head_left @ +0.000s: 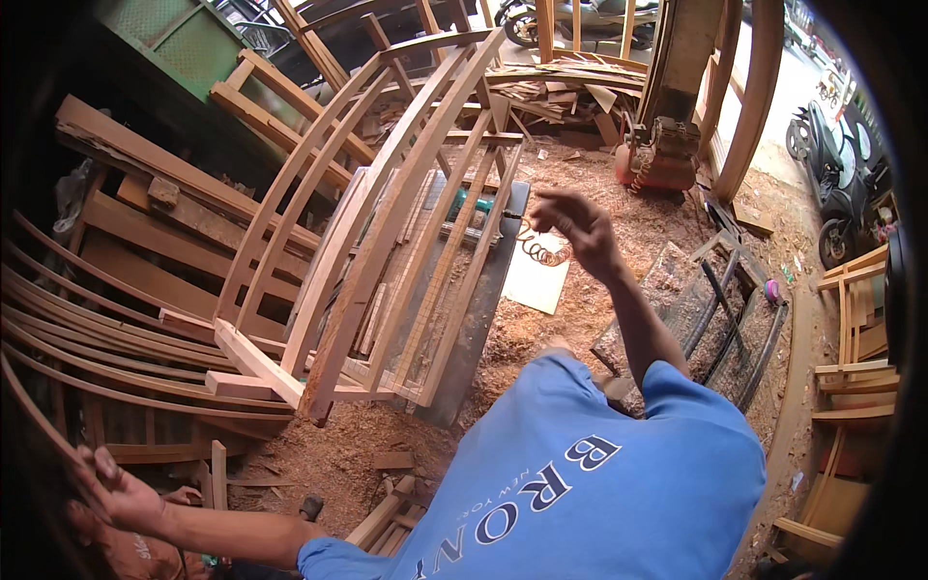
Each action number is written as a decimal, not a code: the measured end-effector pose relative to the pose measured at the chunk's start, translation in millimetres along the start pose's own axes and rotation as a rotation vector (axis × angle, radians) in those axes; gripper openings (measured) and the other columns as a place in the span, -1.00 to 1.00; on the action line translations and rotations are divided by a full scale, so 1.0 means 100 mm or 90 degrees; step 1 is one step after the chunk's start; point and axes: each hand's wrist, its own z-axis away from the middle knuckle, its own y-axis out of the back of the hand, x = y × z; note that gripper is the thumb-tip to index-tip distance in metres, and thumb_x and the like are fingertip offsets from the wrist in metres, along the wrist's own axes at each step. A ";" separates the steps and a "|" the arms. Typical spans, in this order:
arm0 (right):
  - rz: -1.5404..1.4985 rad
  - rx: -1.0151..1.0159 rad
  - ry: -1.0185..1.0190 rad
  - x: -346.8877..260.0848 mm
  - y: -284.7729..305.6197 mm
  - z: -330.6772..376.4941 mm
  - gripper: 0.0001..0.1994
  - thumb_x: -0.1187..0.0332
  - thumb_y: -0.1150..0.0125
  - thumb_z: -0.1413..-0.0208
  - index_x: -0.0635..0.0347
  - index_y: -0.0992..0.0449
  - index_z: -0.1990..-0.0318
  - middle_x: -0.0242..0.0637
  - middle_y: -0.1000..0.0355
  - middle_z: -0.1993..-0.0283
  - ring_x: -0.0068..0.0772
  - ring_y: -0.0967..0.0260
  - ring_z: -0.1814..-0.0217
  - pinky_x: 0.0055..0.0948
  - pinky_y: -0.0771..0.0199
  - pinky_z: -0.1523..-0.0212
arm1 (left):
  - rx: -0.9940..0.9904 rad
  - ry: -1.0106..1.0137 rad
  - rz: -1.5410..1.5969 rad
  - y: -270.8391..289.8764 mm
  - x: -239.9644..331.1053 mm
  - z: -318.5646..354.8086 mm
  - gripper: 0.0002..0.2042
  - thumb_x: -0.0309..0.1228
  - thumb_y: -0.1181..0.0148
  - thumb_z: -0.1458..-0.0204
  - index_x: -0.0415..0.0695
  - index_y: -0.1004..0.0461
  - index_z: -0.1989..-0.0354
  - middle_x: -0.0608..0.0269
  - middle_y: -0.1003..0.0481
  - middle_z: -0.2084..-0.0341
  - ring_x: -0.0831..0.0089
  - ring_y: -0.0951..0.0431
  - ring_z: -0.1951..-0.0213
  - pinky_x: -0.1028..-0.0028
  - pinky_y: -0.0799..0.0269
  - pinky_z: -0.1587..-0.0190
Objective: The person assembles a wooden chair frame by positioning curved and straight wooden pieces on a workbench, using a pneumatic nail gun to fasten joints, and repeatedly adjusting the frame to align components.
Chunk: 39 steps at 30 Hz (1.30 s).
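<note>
free: sawdust floor [590, 300] beside right hand [572, 224] | blocked: curved pale wooden frame [387, 242] centre, bent brown wood strips [106, 329] crowding left hand [116, 493]

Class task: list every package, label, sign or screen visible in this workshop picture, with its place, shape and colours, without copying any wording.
Printed lettering on shirt: bottom centre, on the blue shirt, curved white letters with dark outlines.
No packages, signs or screens can be made out.
</note>
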 end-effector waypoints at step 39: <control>-0.367 -0.046 -0.716 2.49 1.54 -0.46 -0.61 -0.02 -0.01 -0.40 0.15 -0.44 0.02 -0.25 -0.48 0.18 -0.31 -0.41 0.03 -0.20 -0.42 -0.12 | -0.133 0.899 -0.233 -2.22 -0.16 5.23 -0.70 -0.20 -0.13 -0.32 -0.22 -0.59 0.10 0.24 -0.62 0.42 0.57 -0.57 0.46 0.59 -0.47 0.34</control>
